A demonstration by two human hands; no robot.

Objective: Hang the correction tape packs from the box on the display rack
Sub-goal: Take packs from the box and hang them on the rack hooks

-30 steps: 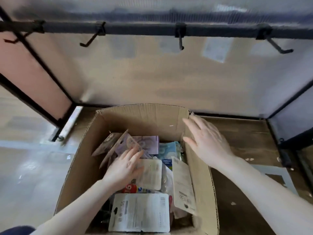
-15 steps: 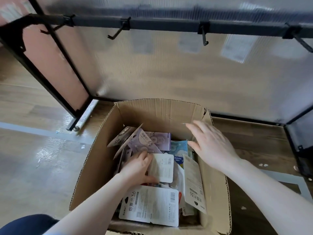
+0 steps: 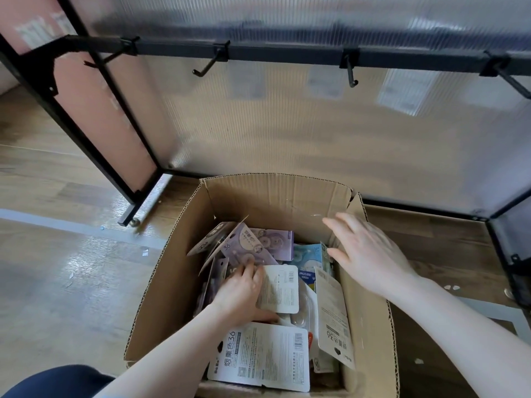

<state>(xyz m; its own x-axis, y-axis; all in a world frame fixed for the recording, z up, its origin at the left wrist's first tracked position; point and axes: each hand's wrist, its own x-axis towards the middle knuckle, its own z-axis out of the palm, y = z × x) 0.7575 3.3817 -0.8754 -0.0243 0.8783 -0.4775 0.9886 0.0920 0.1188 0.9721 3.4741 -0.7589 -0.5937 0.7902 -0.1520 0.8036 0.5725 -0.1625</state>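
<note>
Two hands: both are at the box (image 3: 172, 285).
Head view, left hand (image 3: 240, 294): it is down in the box, and its curled fingers (image 3: 249, 270) grip a white pack (image 3: 280, 288) by its left edge.
Right hand (image 3: 370, 255): flat and spread, holding nothing, resting at the right wall of the box.
Packs: many more lie loose in the box, like the purple pack (image 3: 250, 248).
Long side: the white pack runs from near to far.
Hooks: the bare hook (image 3: 208, 64) on the rack bar (image 3: 287, 53) is up and far, straight above, so the left hand is nearer to lift.
</note>
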